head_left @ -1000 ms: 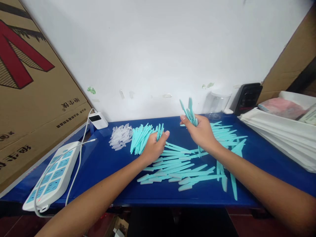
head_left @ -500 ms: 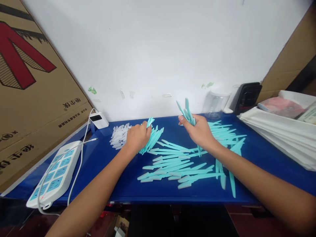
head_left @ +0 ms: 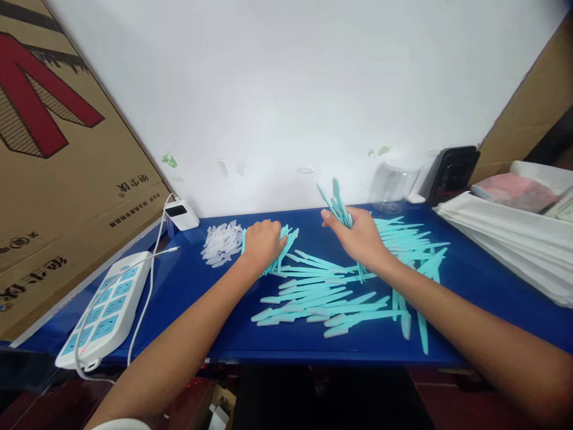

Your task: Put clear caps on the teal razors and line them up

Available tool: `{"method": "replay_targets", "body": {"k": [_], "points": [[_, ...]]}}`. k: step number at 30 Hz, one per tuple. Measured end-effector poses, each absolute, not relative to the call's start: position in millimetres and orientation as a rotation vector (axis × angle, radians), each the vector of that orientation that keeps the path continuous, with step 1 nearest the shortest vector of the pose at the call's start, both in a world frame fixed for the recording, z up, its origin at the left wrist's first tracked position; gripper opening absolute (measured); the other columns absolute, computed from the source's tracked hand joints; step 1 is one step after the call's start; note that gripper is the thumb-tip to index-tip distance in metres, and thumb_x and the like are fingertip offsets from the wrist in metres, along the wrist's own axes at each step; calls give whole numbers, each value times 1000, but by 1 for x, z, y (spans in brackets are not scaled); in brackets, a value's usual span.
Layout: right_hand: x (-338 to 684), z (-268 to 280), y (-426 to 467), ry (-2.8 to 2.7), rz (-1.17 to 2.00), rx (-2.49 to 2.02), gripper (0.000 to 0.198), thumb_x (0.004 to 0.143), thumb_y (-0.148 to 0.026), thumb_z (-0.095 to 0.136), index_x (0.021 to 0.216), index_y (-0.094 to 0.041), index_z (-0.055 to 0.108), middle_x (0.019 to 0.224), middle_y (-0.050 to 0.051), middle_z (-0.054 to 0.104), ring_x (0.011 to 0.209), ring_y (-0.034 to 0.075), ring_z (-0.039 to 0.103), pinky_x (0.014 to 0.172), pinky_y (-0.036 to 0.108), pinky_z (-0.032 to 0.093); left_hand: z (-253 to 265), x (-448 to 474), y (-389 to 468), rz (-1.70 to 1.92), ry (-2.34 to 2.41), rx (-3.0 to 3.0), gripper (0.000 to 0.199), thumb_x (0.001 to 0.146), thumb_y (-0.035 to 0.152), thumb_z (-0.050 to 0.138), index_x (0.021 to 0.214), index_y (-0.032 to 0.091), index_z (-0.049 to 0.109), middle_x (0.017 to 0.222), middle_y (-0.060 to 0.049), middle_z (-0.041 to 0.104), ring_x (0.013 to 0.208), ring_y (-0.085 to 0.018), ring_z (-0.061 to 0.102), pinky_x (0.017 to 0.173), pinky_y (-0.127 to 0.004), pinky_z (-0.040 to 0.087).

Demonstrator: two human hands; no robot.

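Apparently light, stiff, slick plastic: bundle of teal sticks likely easiest held mid-length, thin ends perhaps fragile. Bundle well right of clear pieces, raised, roughly upright, pinched between thumb and curled fingers of right hand. Pile just right of clear pieces, under left hand, palm down; fingertips hidden, cannot tell grip. Loose sticks right of clear pieces, nearer camera.

The bare left hand, a second ago at the three-o'clock side of the heaped slim turquoise plastic sticks, now lies knuckles-up over them; a white rounded edge appears at its forearm, toward seven o'clock.
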State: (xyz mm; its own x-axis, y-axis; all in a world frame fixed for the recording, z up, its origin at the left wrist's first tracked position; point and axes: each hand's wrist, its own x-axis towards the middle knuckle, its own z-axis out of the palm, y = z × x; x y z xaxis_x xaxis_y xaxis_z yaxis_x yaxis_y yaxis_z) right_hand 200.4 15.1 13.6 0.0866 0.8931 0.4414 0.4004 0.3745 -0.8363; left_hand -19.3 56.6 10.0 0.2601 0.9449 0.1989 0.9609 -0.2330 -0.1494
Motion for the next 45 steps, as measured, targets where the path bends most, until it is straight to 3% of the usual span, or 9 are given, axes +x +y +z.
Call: {"method": "replay_targets", "body": {"k": [5,10,13,17,28,32,37,41,45], "points": [[202,14,16,-1525,568,-1186,46,94,-58,65,77,-16,72,56,-3,52,53,14,47,58,30,38,8,-22,57,-307,-1708,-2280,36,95,51,69,110,19,71,102,-11,76,90,-30,72,71,-34,45],[202,16,13,-1521,685,-1125,44,94,-58,67,75,-18,69,53,-4,49,50,13,43,55,30,35,2,-17,53,-895,-1454,-2410,39,104,54,55,101,20,72,80,-4,70,72,-19,65,64,-31,38],[200,18,8,-1488,729,-1035,48,92,-53,71,61,-21,53,51,-5,44,49,11,38,53,30,31,-3,-10,44,-1143,-1162,-2567,39,107,49,52,91,18,70,70,-1,63,65,-15,57,64,-30,38],[199,19,4,-1441,602,-965,54,91,-42,74,55,-23,39,51,-6,39,51,11,35,55,30,32,-9,-3,34,-1124,-878,-2742,37,106,45,54,87,17,69,65,0,58,63,-14,52,63,-29,37],[192,-6,19,-1450,646,-1105,47,89,-48,73,63,-23,44,57,-6,38,55,11,34,54,28,29,-18,-12,39,-1062,-912,-2790,30,106,39,55,89,19,68,64,2,56,63,-14,52,62,-28,36],[190,-7,18,-1632,735,-1058,49,94,-57,67,66,-22,45,61,-5,41,59,12,36,57,28,31,-10,-16,34,-1302,-1113,-2740,25,105,43,57,106,19,65,64,5,54,58,-12,50,60,-27,37],[193,3,11,-1967,745,-1034,42,96,-54,66,73,-20,54,69,-3,48,66,13,42,61,27,33,1,-22,27,-1619,-1160,-2726,29,109,46,46,112,20,58,63,7,49,52,-11,45,56,-26,35],[195,5,7,-2121,782,-1062,39,97,-50,65,72,-21,54,65,-4,48,62,13,40,58,27,31,4,-25,27,-1406,-959,-2807,31,110,44,43,103,20,60,67,4,56,54,-11,49,57,-26,36],[198,9,4,-2213,859,-1031,33,97,-47,64,79,-20,65,68,-2,58,60,14,45,57,29,32,4,-26,29,-1175,-927,-2872,37,110,47,42,90,20,59,58,5,49,50,-12,45,55,-27,32]]}}
